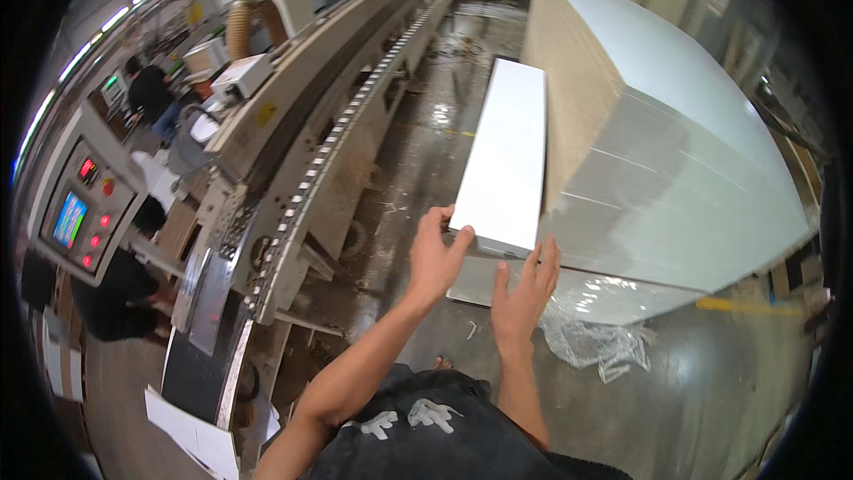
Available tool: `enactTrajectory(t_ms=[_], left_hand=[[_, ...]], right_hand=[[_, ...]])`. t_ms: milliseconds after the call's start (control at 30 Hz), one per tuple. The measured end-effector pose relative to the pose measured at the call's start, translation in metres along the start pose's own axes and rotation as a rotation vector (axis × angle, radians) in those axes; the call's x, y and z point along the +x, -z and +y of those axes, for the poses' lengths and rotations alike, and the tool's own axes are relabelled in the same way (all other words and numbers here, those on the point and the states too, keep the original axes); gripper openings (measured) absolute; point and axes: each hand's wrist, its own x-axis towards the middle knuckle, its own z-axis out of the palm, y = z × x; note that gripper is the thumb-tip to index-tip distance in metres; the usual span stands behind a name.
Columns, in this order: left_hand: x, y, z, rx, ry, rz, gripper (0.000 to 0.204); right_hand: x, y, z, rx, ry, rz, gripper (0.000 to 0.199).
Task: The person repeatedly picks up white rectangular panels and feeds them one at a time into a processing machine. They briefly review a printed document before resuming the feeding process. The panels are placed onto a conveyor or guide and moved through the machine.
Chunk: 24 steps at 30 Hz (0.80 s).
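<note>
A long white board stack [504, 151], with a bright flat top and darker sides, stretches away from me in the middle of the view. At its near left corner my left hand [435, 258] has its fingers apart, the thumb lying by the near top edge. My right hand [526, 293] is beside the near right corner, fingers stretched out and thumb apart. Both hands look open and close against the near end. Whether they press on it I cannot tell. What supports the stack is mostly hidden beneath it.
A tall pile of large white panels [675, 187] stands on the right, with crumpled clear plastic wrap [591, 338] at its foot. Along the left runs a long machine with a chain track [333, 138] and a control panel [84, 200]. Other people [151, 93] are farther left.
</note>
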Motion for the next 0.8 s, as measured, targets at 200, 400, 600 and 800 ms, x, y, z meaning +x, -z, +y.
enactTrajectory(t_ms=[200, 400, 600, 800], left_hand=[[0.000, 0.047, -0.008, -0.307, 0.225, 0.047, 0.050], [-0.064, 0.206, -0.019, -0.526, 0.351, 0.290, 0.054], [-0.183, 0.373, -0.099, -0.589, 0.388, 0.780, 0.041], [-0.341, 0.452, -0.207, -0.226, 0.391, 1.153, 0.030]], right_hand=[[-0.018, -0.004, -0.043, 0.061, 0.235, -0.082, 0.059], [-0.072, -0.054, -0.073, 0.917, -0.153, -0.186, 0.054], [-0.047, -0.114, -0.137, 1.725, -0.820, -0.632, 0.051], [-0.139, -0.211, -0.224, 1.274, -0.815, -1.056, 0.037]])
